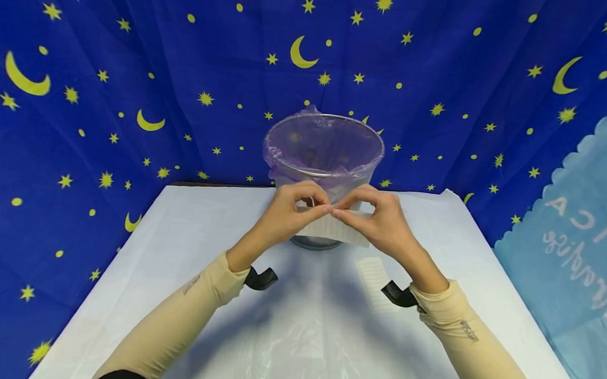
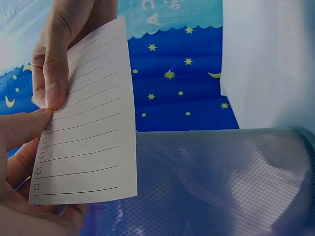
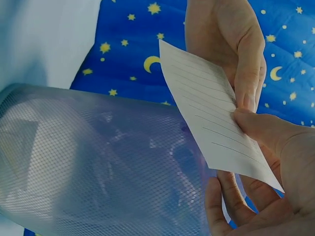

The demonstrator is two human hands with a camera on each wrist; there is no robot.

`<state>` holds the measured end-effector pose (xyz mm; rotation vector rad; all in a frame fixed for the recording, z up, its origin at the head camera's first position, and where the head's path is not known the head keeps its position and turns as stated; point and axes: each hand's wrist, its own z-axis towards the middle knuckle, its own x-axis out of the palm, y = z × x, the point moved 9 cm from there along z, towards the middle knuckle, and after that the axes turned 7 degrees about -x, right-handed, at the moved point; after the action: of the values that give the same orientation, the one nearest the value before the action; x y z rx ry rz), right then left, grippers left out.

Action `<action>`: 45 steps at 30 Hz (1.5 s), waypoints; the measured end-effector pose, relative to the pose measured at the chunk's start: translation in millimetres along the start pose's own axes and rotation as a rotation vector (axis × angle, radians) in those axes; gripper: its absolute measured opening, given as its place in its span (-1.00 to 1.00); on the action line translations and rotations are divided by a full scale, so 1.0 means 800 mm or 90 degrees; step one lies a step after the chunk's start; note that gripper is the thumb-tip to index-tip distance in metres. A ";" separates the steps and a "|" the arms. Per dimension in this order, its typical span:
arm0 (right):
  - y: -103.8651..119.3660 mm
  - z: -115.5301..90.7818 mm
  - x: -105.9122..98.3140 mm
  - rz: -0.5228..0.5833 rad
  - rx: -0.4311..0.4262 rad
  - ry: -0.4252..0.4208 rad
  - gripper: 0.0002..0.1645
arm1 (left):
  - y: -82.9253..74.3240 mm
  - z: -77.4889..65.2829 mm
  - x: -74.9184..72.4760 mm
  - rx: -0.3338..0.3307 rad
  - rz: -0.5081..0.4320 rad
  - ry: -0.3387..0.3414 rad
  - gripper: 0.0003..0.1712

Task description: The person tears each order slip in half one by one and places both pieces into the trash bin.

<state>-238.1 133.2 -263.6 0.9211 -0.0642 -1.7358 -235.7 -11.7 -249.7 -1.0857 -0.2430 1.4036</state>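
While both hands meet near the middle of the scene, the left hand and the right hand each pinch one long edge of a white, rectangular, ruled paper sheet between thumb and fingers, their fingertips touching side by side. The sheet hangs below them, slightly bowed; the left wrist view shows small printed squares along its pinched edge.

At twelve o'clock from the hands stands a round, upright grey mesh bin, lined with a translucent purple plastic bag folded over its rim. The sheet overlaps the bin's lower wall in the head view.

At five o'clock, a second off-white ruled paper strip lies flat on the white-covered tabletop, just beside a black curved piece at the right wrist. Cream sleeves reach in from four and eight o'clock. Behind the bin hangs a dark-blue curtain with yellow moons and stars; at three o'clock hangs a light-blue lettered cloth.
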 end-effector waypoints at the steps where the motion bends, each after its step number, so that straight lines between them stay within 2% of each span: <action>1: 0.001 0.001 -0.001 -0.003 -0.001 -0.002 -0.89 | -0.003 0.001 -0.001 0.003 0.003 0.000 -0.96; 4: 0.011 0.007 -0.004 -0.010 -0.009 -0.007 -0.89 | -0.010 0.004 -0.006 0.009 0.010 0.003 -0.96; 8: 0.038 0.017 -0.011 -0.011 -0.024 -0.013 -0.90 | -0.010 0.010 -0.009 0.013 0.004 0.013 -0.96; 11: 0.054 0.024 -0.017 -0.016 -0.026 -0.014 -0.91 | 0.000 0.016 -0.010 0.014 0.006 0.013 -0.96; 16: 0.061 0.033 -0.023 -0.021 -0.015 -0.012 -0.93 | 0.014 0.026 -0.014 0.022 0.017 0.009 -0.95; 19: 0.065 0.039 -0.027 -0.030 -0.014 -0.013 -0.93 | 0.009 0.031 -0.021 0.032 0.023 0.005 -0.93; 20: 0.066 0.042 -0.028 -0.034 -0.012 -0.012 -0.93 | 0.001 0.032 -0.023 0.032 0.021 0.003 -0.93; 27: 0.026 0.051 -0.032 -0.030 -0.010 -0.013 -0.93 | -0.008 0.047 -0.033 0.027 0.028 0.005 -0.96; 30: 0.027 0.056 -0.034 -0.038 -0.013 -0.014 -0.94 | -0.024 0.047 -0.035 0.012 0.028 0.010 -0.94; 34: 0.029 0.063 -0.037 -0.053 -0.015 -0.013 -0.94 | -0.044 0.047 -0.042 0.005 0.021 0.011 -0.93; 39: 0.047 0.076 -0.046 -0.055 -0.016 -0.026 -0.95 | -0.050 0.060 -0.049 -0.005 0.011 0.015 -0.92; 45: 0.070 0.092 -0.056 -0.024 -0.011 -0.036 -0.93 | -0.051 0.076 -0.055 -0.002 0.007 0.011 -0.91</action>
<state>-234.7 120.4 -162.0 0.8647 -0.0685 -1.7957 -261.5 -13.7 -168.4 -1.1029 -0.2283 1.4033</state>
